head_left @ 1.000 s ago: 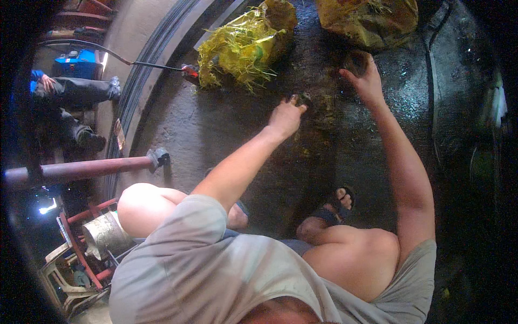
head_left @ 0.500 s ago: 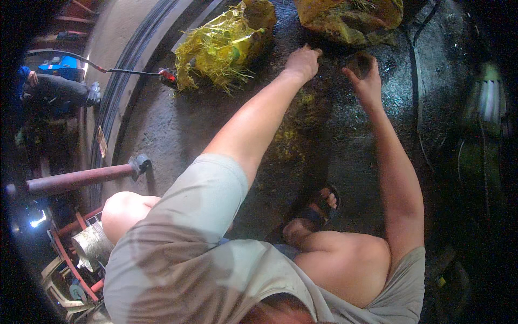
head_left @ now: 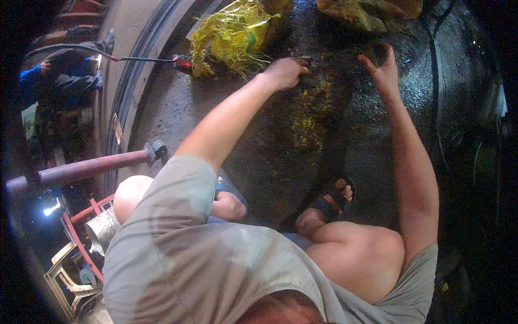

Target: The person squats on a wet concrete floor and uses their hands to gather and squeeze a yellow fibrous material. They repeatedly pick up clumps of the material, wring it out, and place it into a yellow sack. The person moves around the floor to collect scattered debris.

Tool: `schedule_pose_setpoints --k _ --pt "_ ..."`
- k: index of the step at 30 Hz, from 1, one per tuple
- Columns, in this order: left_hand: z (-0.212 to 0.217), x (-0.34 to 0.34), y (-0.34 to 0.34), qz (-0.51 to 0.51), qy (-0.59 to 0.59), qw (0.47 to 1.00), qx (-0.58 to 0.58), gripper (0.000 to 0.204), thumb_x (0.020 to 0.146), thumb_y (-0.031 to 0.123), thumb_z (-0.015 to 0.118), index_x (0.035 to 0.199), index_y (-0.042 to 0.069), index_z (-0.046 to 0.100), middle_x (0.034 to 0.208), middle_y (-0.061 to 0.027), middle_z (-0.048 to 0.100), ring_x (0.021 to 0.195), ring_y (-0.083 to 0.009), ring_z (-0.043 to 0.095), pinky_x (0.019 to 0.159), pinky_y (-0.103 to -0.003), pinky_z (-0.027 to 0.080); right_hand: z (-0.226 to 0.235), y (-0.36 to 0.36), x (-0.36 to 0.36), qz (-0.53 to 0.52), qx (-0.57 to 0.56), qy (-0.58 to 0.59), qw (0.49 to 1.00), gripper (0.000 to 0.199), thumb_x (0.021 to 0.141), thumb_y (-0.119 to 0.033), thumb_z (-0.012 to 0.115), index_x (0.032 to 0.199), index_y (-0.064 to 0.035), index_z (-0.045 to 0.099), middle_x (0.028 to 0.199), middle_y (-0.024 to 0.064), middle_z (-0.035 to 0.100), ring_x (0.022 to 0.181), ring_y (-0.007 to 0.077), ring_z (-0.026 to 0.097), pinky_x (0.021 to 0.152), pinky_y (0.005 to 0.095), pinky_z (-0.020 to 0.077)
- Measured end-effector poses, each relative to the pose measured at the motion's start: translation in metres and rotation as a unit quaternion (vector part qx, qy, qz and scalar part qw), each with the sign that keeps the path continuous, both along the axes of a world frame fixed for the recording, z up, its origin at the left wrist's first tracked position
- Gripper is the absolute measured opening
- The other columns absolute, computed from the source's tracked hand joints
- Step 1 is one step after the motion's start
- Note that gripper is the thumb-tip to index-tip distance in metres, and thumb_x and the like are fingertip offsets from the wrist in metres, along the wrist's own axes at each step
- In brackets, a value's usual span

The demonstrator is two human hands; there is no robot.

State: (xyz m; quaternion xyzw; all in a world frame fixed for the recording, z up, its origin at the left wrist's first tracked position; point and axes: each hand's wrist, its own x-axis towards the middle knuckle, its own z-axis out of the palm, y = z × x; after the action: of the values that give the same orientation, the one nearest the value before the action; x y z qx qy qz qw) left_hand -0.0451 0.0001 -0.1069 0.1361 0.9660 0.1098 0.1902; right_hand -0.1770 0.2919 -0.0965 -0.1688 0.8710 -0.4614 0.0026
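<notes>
Handling looks midway — left hand (head_left: 286,74) gripping a dark lump (head_left: 309,79), right hand (head_left: 384,73) curled around a dark round piece (head_left: 376,53), neither released, toward the far side of the floor (head_left: 259,156).

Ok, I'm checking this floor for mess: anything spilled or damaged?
The yellow sack, beyond and left of the left hand, looks torn and frayed. Yellowish patches between the arms mark the dark floor, perhaps spilled.

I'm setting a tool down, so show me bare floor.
Bare-looking floor lies between the left arm and right arm, beside yellow specks, and left of that left arm, between the yellow bag and red pole. The far end is crowded: left hand by that bag, right hand near the brown bag.
</notes>
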Motion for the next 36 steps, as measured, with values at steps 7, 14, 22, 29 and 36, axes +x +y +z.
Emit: schedule_pose_setpoints --k 7,14,22,29,36 --pt "-0.012 0.073 0.013 0.275 0.032 0.960 0.040 0.049 0.083 0.018 0.066 0.132 0.016 0.067 0.117 -0.0194 0.070 0.113 -0.0372 0.065 0.100 -0.047 0.053 0.001 -0.035 0.001 0.048 -0.053 -0.018 0.997 0.089 0.075 -0.046 0.088 0.142 0.0001 0.049 0.135 0.0220 0.061 0.127 0.0369 0.058 0.107 0.0432 0.0457" --pt "-0.010 0.100 0.064 0.291 0.035 0.953 0.082 0.042 0.082 0.010 0.064 0.124 0.007 0.069 0.131 -0.0241 0.061 0.117 -0.0447 0.060 0.103 -0.051 0.050 0.013 -0.056 0.017 0.066 -0.010 -0.033 0.997 0.096 0.073 -0.048 0.089 0.144 0.0011 0.047 0.137 0.0231 0.059 0.130 0.0375 0.056 0.109 0.0428 0.0450" --pt "-0.028 0.057 0.077 0.239 0.053 0.969 -0.031 0.045 0.093 0.012 0.056 0.138 0.011 0.062 0.153 -0.0233 0.046 0.140 -0.0462 0.044 0.113 -0.049 0.044 0.006 -0.050 0.022 0.070 -0.001 0.000 0.998 0.090 0.073 -0.046 0.089 0.140 0.0000 0.050 0.132 0.0229 0.061 0.125 0.0383 0.059 0.105 0.0446 0.0472" --pt "-0.030 0.083 0.081 0.203 0.071 0.976 -0.001 0.044 0.089 0.010 0.058 0.132 0.013 0.068 0.148 -0.0160 0.054 0.136 -0.0431 0.050 0.112 -0.048 0.045 0.014 -0.047 0.023 0.112 -0.024 -0.013 0.993 0.088 0.073 -0.046 0.089 0.138 -0.0016 0.050 0.134 0.0218 0.061 0.124 0.0388 0.059 0.104 0.0455 0.0476" --pt "-0.013 0.090 0.034 0.580 -0.023 0.539 0.610 0.043 0.082 0.013 0.070 0.124 0.008 0.068 0.102 -0.0063 0.074 0.087 -0.0256 0.071 0.083 -0.043 0.059 0.001 -0.050 0.031 0.094 0.058 0.003 0.994 0.090 0.073 -0.050 0.088 0.139 -0.0033 0.049 0.132 0.0224 0.059 0.124 0.0399 0.057 0.104 0.0466 0.0474"
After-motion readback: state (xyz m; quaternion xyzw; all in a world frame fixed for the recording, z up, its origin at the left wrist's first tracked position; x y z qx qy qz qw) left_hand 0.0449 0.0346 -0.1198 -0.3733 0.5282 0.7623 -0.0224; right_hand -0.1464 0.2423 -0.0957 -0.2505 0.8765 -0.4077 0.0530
